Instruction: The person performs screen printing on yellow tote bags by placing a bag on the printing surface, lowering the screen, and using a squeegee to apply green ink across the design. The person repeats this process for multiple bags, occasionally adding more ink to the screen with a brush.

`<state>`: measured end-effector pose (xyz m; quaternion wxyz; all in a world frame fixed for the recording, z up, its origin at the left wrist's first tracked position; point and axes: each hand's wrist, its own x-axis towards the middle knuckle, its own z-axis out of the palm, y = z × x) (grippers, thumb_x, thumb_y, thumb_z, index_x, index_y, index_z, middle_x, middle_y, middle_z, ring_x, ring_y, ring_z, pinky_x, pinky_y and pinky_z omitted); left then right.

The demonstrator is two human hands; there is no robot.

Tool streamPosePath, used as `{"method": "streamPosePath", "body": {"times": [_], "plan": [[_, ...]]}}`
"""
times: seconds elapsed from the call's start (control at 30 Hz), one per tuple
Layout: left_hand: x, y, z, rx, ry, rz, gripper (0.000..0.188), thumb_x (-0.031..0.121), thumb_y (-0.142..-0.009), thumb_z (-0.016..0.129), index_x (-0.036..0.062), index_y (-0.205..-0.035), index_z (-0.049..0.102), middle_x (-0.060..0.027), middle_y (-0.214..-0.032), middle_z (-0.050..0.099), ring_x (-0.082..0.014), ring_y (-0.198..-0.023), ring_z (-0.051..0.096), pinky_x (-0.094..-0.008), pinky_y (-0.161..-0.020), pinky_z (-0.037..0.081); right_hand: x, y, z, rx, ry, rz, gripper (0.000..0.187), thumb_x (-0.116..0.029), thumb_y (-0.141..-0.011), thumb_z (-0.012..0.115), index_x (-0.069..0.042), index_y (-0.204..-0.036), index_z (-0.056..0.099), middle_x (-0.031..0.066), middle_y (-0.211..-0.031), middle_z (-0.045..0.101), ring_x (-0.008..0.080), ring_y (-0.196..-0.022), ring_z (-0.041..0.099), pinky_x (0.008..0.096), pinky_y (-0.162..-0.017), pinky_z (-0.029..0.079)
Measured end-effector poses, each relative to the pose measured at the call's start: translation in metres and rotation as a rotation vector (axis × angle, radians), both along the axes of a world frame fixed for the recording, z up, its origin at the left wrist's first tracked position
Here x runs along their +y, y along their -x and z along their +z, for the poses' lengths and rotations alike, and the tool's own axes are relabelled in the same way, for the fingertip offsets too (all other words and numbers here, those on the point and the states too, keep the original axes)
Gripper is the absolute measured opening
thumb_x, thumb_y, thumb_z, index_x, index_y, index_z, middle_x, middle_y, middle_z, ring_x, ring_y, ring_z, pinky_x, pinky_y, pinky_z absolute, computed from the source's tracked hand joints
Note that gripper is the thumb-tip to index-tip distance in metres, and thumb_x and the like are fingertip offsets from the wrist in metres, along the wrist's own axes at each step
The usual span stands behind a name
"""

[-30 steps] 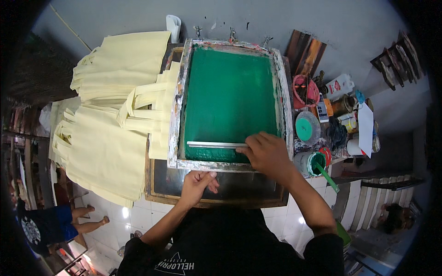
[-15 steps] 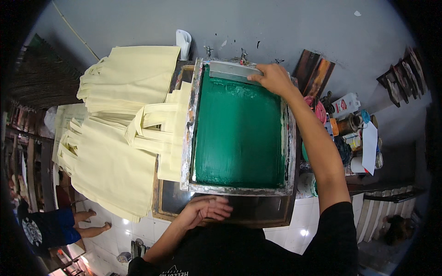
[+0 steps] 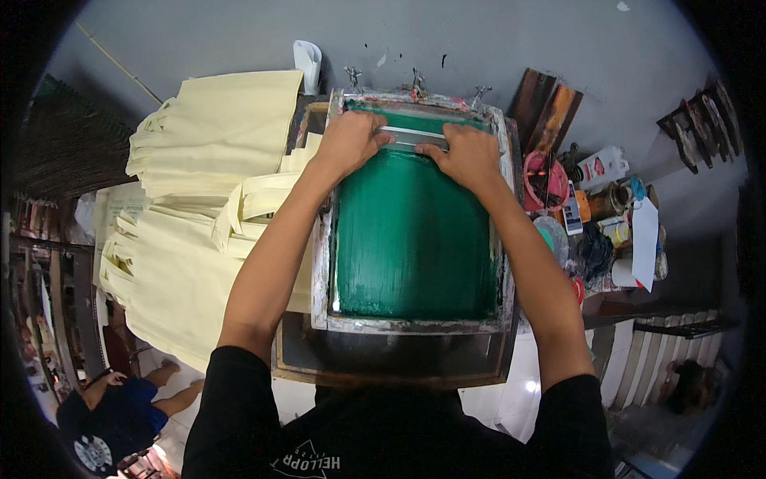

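A screen printing frame (image 3: 321, 275) lies flat before me, its mesh (image 3: 411, 239) coated with green ink. Across the far part of the mesh rests a metal squeegee (image 3: 412, 137). My left hand (image 3: 351, 142) grips its left end, fingers over the far side and thumb on the near side. At the right end my right hand (image 3: 467, 153) holds it the same way. A strip of green shows beyond the squeegee. Pale yellow cloth bags (image 3: 183, 279) with handles lie in stacks to the left, one partly under the frame.
Hinge clamps (image 3: 417, 82) stand at the frame's far edge by the grey wall. To the right are a pink basin (image 3: 546, 180), a phone (image 3: 572, 215), a white jug (image 3: 602, 165) and several cans. Another person (image 3: 120, 411) is at the lower left.
My left hand has risen from the near edge to the squeegee and taken hold of its left end. The squeegee, gripped by both hands, has come slightly nearer.
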<state>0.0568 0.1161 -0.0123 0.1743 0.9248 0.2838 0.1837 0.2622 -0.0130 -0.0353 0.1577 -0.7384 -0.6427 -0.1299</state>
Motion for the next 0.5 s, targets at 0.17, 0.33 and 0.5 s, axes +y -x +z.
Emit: {"method": "streamPosePath", "body": {"times": [0.17,0.33,0.5], "plan": [[-0.029,0.025,-0.012,-0.087,-0.026,-0.044,0.028,0.028,-0.088,0.075,0.0013,-0.098,0.074,-0.0204,-0.092,0.071,-0.0395,-0.087,0.069,-0.0466,-0.077,0.053,-0.028,0.019,0.001,0.032,-0.012,0.051,0.061,-0.065,-0.083,0.069,-0.005,-0.076,0.065,0.0164,-0.075,0.07,0.0359,-0.072,0.07,0.0483,-0.061,0.053],[-0.068,0.054,-0.011,-0.051,0.007,-0.071,0.025,0.025,-0.088,0.074,0.001,-0.095,0.073,-0.0184,-0.089,0.07,-0.0382,-0.084,0.067,-0.0455,-0.075,0.052,-0.07,0.048,0.005,0.084,0.021,0.085,0.057,-0.061,-0.082,0.072,-0.005,-0.074,0.063,0.0149,-0.073,0.068,0.0354,-0.071,0.069,0.0477,-0.06,0.052],[-0.117,0.085,-0.007,-0.052,0.07,-0.074,0.023,0.024,-0.088,0.074,0.0011,-0.092,0.072,-0.0175,-0.084,0.067,-0.0377,-0.081,0.066,-0.0455,-0.073,0.052,-0.119,0.077,0.0,0.13,0.031,0.107,0.055,-0.058,-0.081,0.075,-0.006,-0.075,0.061,0.0135,-0.071,0.065,0.0341,-0.068,0.067,0.0467,-0.058,0.051]]}}
